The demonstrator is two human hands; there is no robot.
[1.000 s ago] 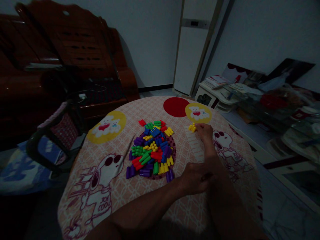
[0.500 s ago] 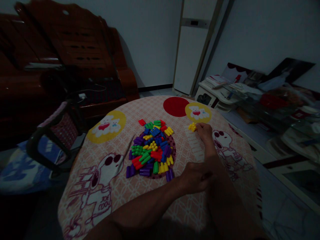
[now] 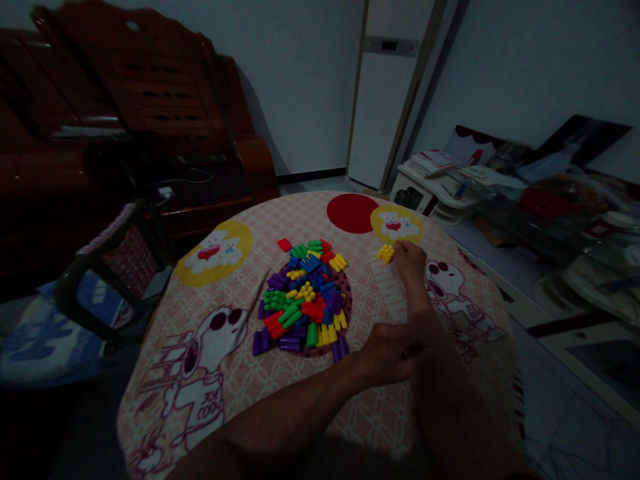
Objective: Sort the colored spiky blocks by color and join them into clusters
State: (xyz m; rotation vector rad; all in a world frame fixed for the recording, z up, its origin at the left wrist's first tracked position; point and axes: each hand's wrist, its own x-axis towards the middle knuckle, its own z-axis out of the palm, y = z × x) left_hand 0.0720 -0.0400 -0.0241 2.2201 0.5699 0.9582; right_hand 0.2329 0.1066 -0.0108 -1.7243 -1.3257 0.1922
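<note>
A heap of coloured plastic pegs (image 3: pixel 303 299) in purple, green, yellow, red and blue lies in the middle of a round table (image 3: pixel 220 373) with a cartoon-printed cloth. My right hand (image 3: pixel 409 260) reaches to the far right of the table, fingers closed on a small yellow peg piece (image 3: pixel 385 253) at the end of a white pegboard strip (image 3: pixel 391 288). My left hand (image 3: pixel 390 352) rests near the strip's near end, fingers curled, against my right forearm. What it holds, if anything, is hidden.
A dark chair (image 3: pixel 107 267) stands at the table's left edge, with a wooden sofa (image 3: pixel 125 127) behind it. A low white stand (image 3: pixel 430 190) piled with papers and clutter fills the right side. A white cabinet (image 3: pixel 383 100) stands against the back wall.
My right hand with the yellow piece has shifted slightly farther away along the strip. My left hand stays put.
</note>
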